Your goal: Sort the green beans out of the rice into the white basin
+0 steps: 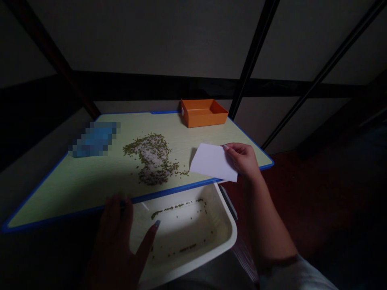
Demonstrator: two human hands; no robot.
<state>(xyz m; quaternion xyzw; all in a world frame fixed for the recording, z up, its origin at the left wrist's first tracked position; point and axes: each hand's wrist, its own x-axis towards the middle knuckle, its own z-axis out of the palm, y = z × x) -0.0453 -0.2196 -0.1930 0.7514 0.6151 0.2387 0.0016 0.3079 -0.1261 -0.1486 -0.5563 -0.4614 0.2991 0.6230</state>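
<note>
A person's right hand [245, 159] pinches a white card [211, 162] by its right side, thumb on top and the other fingers curled beneath. The card is at the near edge of a pale, blue-rimmed tabletop [181, 139], one corner reaching past that edge. Just left of it, a loose heap of grains [155, 157], green mixed with whitish, spreads over the tabletop. The left hand [118, 231], in shadow, has its thumb spread wide from its fingers, the thumb over a white basin [229, 237] below the tabletop's edge; whether it grips the basin cannot be told. Green grains are scattered inside the basin. Toward the back are an orange box [208, 120] and, at left, a pixelated blue thing [95, 140].
</note>
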